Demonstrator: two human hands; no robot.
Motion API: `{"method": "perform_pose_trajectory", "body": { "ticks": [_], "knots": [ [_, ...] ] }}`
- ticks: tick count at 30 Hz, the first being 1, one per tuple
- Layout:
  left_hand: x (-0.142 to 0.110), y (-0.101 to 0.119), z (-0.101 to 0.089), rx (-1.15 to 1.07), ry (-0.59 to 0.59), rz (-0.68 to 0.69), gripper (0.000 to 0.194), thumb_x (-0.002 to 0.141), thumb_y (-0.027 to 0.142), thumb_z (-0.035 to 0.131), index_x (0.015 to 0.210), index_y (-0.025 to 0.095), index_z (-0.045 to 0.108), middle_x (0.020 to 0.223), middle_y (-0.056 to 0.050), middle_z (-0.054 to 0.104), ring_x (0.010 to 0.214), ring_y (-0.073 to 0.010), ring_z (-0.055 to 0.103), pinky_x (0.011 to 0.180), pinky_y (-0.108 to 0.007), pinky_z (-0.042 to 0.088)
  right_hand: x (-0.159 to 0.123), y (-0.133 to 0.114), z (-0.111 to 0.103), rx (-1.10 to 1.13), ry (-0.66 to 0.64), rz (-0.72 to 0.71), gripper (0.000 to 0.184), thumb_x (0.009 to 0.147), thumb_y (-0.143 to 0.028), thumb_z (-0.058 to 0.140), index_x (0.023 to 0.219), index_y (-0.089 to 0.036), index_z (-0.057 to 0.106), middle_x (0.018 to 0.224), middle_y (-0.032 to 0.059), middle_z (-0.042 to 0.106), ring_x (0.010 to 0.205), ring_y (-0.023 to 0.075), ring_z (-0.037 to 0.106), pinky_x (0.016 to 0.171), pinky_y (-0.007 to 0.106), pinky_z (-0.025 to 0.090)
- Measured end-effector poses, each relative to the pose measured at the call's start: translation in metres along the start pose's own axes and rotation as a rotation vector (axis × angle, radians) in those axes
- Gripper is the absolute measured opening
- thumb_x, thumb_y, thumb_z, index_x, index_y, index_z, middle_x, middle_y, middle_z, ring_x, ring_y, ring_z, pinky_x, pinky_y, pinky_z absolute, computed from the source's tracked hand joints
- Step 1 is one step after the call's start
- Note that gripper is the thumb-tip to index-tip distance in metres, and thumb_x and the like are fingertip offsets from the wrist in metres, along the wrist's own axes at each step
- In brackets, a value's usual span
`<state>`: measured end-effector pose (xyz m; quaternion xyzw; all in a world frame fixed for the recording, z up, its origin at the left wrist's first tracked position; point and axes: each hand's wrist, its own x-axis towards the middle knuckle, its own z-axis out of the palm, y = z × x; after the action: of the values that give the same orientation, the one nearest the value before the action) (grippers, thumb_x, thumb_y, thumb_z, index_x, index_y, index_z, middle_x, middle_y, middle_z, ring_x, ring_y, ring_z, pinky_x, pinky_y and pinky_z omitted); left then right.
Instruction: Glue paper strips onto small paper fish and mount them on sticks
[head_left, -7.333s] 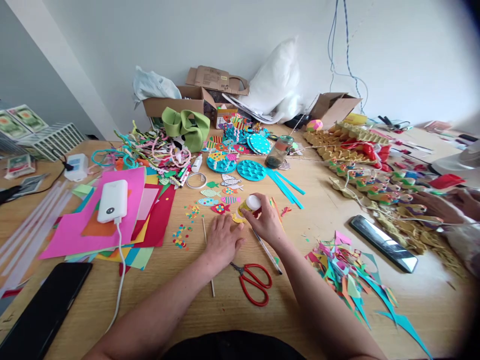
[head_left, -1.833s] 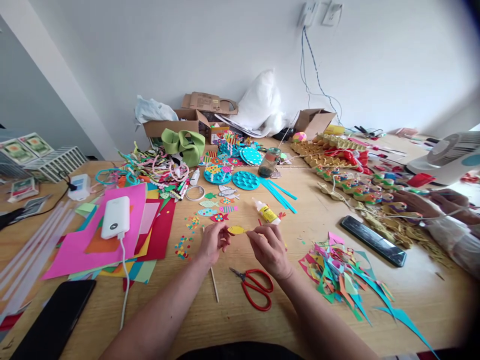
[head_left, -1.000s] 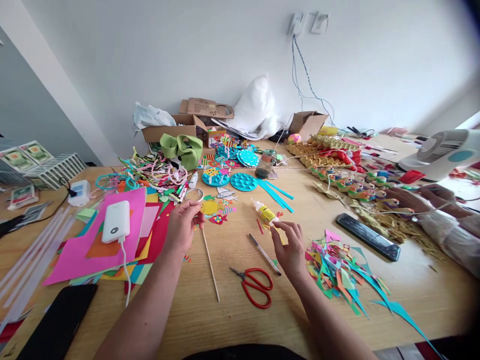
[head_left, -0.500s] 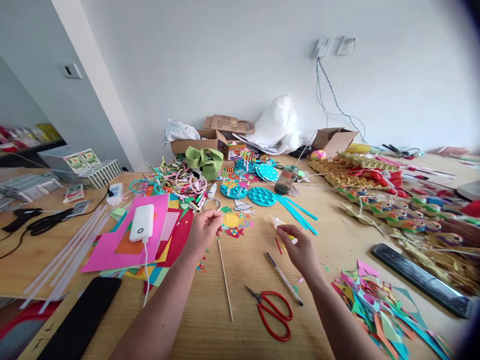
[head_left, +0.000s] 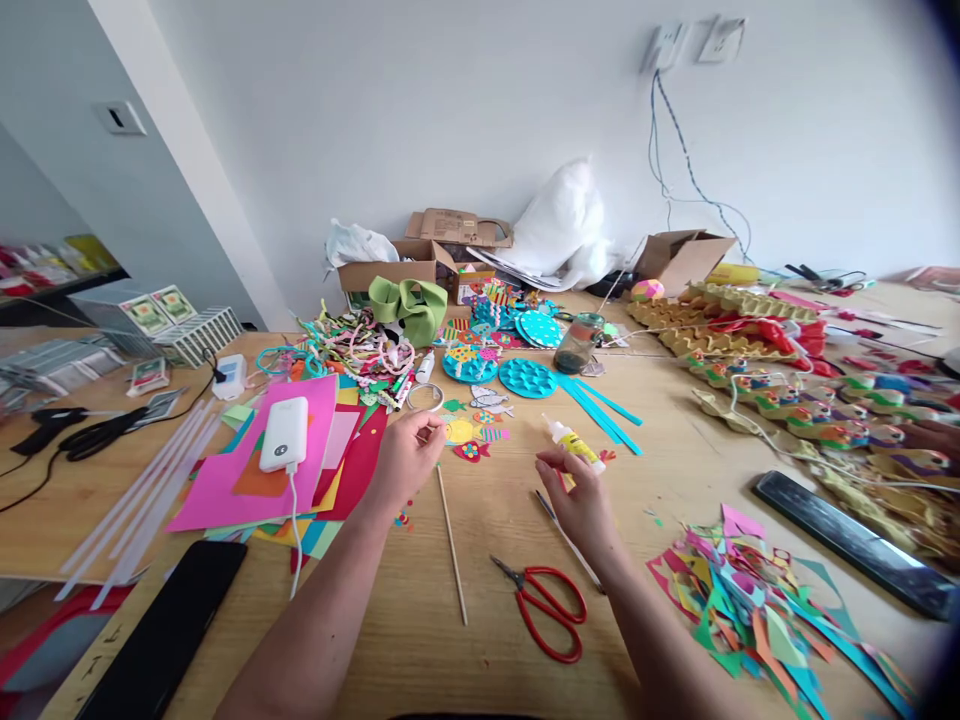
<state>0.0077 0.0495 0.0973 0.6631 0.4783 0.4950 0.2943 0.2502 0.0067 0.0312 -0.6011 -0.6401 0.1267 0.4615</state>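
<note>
My left hand [head_left: 411, 455] hovers over the middle of the table with thumb and fingertips pinched together; anything between them is too small to name. Beyond it lie paper fish cut-outs, including a yellow round piece [head_left: 459, 431] and a red fish [head_left: 472, 452]. A thin wooden stick [head_left: 453, 550] with a green tip lies just below that hand. My right hand [head_left: 581, 500] has thumb and index finger curved and slightly apart. Behind its fingers a glue bottle [head_left: 576, 445] with a yellow label lies on its side. The right hand partly covers a pen [head_left: 574, 540]. Red-handled scissors [head_left: 551, 610] lie nearer me.
Coloured paper sheets [head_left: 217, 490] and a white power bank [head_left: 285, 435] are on the left, beside a black phone [head_left: 165, 630]. Paper scraps [head_left: 757, 590] and another phone [head_left: 855, 540] lie right. Blue discs [head_left: 528, 378] and a glass jar [head_left: 579, 343] stand farther back. Another person's hand [head_left: 934, 437] shows at right.
My right hand has moved left and toward me, uncovering more of the glue bottle and covering more of the pen. My left hand stays pinched in nearly the same place. The view has tilted slightly down.
</note>
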Motion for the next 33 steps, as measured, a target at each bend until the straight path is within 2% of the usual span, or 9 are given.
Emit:
{"method": "perform_pose_trajectory", "body": {
  "ticks": [5,10,13,18,25,33],
  "knots": [
    [-0.007,-0.004,0.006,0.179,-0.143,0.045,0.013,0.075,0.021,0.057,0.070,0.018,0.069,0.080,-0.005,0.067,0.076,-0.0170,0.060,0.061,-0.024,0.044,-0.020,-0.001,-0.011,-0.024,0.105,-0.046,0.014,0.086,-0.032,0.054,0.089,-0.021,0.063,0.087,0.0055,0.065,0.085,0.0210,0.059,0.077,0.036,0.047],
    [-0.028,-0.016,0.025,0.390,-0.272,0.058,0.012,0.071,0.017,0.063,0.065,0.022,0.072,0.075,-0.004,0.067,0.080,-0.0196,0.058,0.080,-0.035,0.043,-0.036,0.001,-0.020,-0.030,0.223,-0.093,0.010,0.087,-0.024,0.053,0.089,-0.021,0.062,0.079,0.0044,0.062,0.080,0.0198,0.058,0.075,0.035,0.046],
    [-0.042,-0.027,0.037,0.452,-0.255,0.007,0.011,0.071,0.018,0.064,0.066,0.023,0.073,0.075,-0.003,0.066,0.080,-0.0189,0.058,0.085,-0.038,0.040,-0.038,0.003,-0.019,-0.032,0.278,-0.111,0.009,0.086,-0.022,0.053,0.089,-0.020,0.061,0.077,0.0042,0.062,0.078,0.0194,0.057,0.074,0.035,0.046],
    [-0.060,-0.041,0.051,0.553,-0.209,-0.047,0.011,0.073,0.019,0.064,0.068,0.022,0.073,0.077,-0.003,0.062,0.083,-0.0186,0.054,0.083,-0.036,0.039,-0.035,0.009,-0.016,-0.033,0.299,-0.164,0.009,0.085,-0.019,0.054,0.090,-0.020,0.062,0.077,0.0037,0.062,0.076,0.0183,0.056,0.074,0.035,0.047],
    [-0.071,-0.043,0.062,0.689,-0.158,0.068,0.015,0.076,0.018,0.060,0.068,0.021,0.072,0.081,-0.005,0.059,0.087,-0.0212,0.047,0.082,-0.035,0.041,-0.032,0.015,-0.023,-0.061,0.280,-0.183,0.010,0.085,-0.017,0.054,0.090,-0.020,0.062,0.078,0.0037,0.061,0.078,0.0184,0.056,0.074,0.034,0.046],
    [-0.076,-0.035,0.059,0.792,-0.181,0.148,0.017,0.077,0.018,0.058,0.068,0.020,0.071,0.084,-0.007,0.057,0.091,-0.0228,0.047,0.084,-0.038,0.041,-0.032,0.014,-0.024,-0.084,0.277,-0.205,0.009,0.085,-0.017,0.054,0.088,-0.021,0.061,0.077,0.0038,0.062,0.077,0.0187,0.055,0.073,0.034,0.046]
  ]
}}
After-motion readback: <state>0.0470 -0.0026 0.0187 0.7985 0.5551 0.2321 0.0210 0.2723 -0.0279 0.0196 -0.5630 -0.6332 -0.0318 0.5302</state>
